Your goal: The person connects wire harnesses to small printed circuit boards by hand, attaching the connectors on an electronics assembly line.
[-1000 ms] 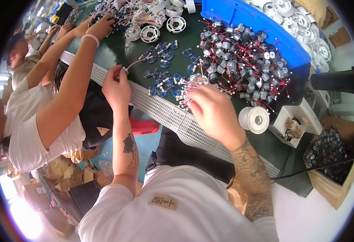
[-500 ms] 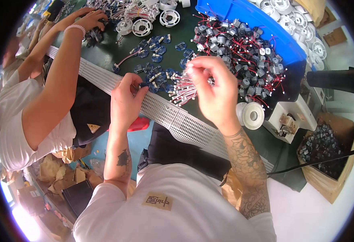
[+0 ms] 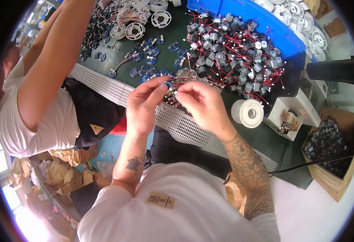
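My left hand [image 3: 142, 108] pinches a small blue circuit board [image 3: 168, 84] between thumb and fingertips. Close beside it, my right hand [image 3: 206, 108] is closed, thumb against forefinger, on the small white plug of a wire lead [image 3: 176, 93]. The fingertips hide most of the plug, and I cannot tell whether it touches the board. Just behind both hands lies a bundle of red and white wire leads [image 3: 190, 78]. More blue circuit boards [image 3: 150, 51] are scattered on the dark green table [image 3: 118, 52] beyond my left hand.
Grey motors with red wires [image 3: 229, 56] are heaped before a blue bin [image 3: 284, 38]. A white spool [image 3: 247, 113] and a small machine [image 3: 292, 119] stand right. A perforated white strip [image 3: 185, 127] runs along the near edge. At left a co-worker's arm [image 3: 58, 60] reaches across the table.
My left hand has moved right and my right hand has come lower, bringing their fingertips close together. The co-worker's arms have stretched farther over the table.
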`<action>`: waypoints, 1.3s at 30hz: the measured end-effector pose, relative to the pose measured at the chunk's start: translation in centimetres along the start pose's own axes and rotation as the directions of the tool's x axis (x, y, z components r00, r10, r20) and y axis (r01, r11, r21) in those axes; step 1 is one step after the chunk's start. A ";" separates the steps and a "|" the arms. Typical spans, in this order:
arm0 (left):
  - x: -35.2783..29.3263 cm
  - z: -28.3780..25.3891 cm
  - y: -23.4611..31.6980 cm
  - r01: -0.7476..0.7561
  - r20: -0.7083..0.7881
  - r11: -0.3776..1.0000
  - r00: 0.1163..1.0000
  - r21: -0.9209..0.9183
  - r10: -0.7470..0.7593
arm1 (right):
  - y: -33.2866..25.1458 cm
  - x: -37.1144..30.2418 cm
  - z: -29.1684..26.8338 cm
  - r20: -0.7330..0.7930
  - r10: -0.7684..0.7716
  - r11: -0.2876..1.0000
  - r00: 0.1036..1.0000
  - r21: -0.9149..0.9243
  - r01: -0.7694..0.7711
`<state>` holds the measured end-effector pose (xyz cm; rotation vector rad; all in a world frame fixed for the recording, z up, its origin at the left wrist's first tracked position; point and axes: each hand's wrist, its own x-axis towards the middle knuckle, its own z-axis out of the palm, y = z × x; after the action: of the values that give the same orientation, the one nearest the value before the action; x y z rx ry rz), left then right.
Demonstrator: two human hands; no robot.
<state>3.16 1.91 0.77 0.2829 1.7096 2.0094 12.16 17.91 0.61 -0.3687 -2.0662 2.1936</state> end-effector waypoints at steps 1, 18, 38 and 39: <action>0.0 0.1 0.0 0.033 -0.005 0.999 0.999 -0.038 -0.033 | 0.1 0.1 0.0 0.009 -0.027 0.999 1.000 -0.028 0.027; -0.6 -0.7 1.6 -0.001 0.127 0.952 0.991 0.306 -0.040 | 0.0 -0.1 -0.1 0.044 -0.255 0.935 0.966 -0.244 0.258; -0.9 -0.9 -0.6 -0.068 0.117 0.977 0.992 0.202 0.045 | 1.2 0.2 -0.2 0.059 -0.321 0.900 0.945 -0.293 0.323; -0.8 -1.0 -0.5 -0.063 0.116 0.975 0.993 0.212 0.039 | 1.1 0.1 -0.1 0.060 -0.320 0.900 0.945 -0.294 0.323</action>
<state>3.55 0.73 0.23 0.5069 1.8676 1.8071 12.17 17.94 -0.52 -0.0298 -2.2770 1.7023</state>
